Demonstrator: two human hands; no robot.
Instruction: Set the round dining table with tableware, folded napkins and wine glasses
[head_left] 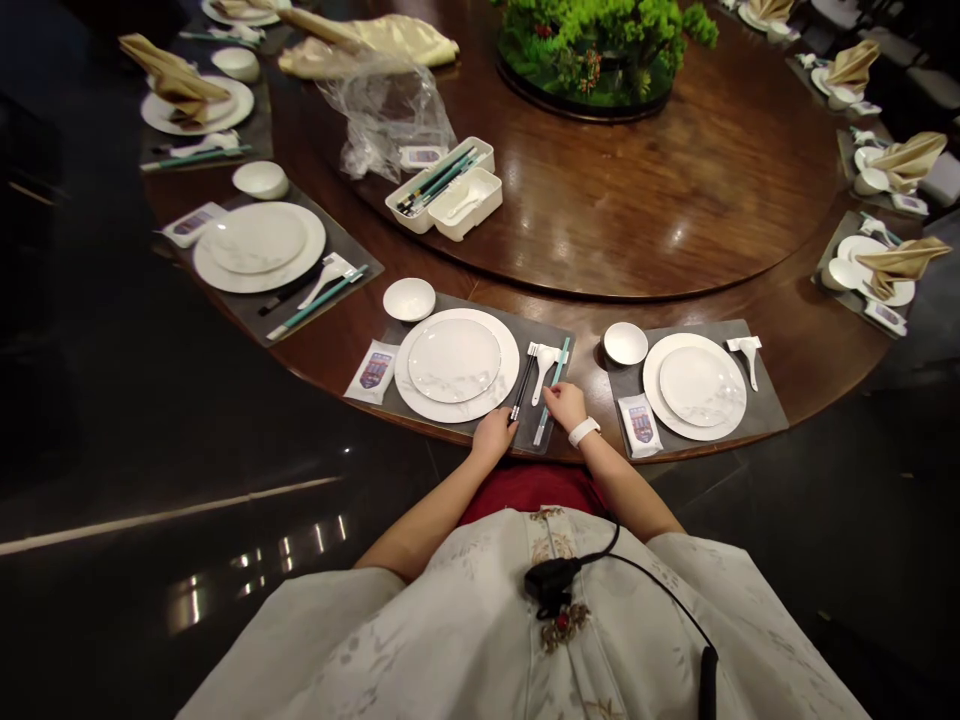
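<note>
White box (pixel 405 222): mixed chopsticks (pixel 446 180) | adjoining tray (pixel 480 216): spoon (pixel 469 205) | left hand (pixel 495 436): pinching black chopsticks (pixel 525 378) | right hand (pixel 566 405): seemingly pinching teal chopsticks (pixel 560 362)

Dim floor (pixel 150 400); glare on turntable (pixel 600 225); edges stretched.

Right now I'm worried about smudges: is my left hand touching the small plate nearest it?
Apart. The head view shows the left hand nearer you than the small plate, with the rim of the large plate between.
</note>
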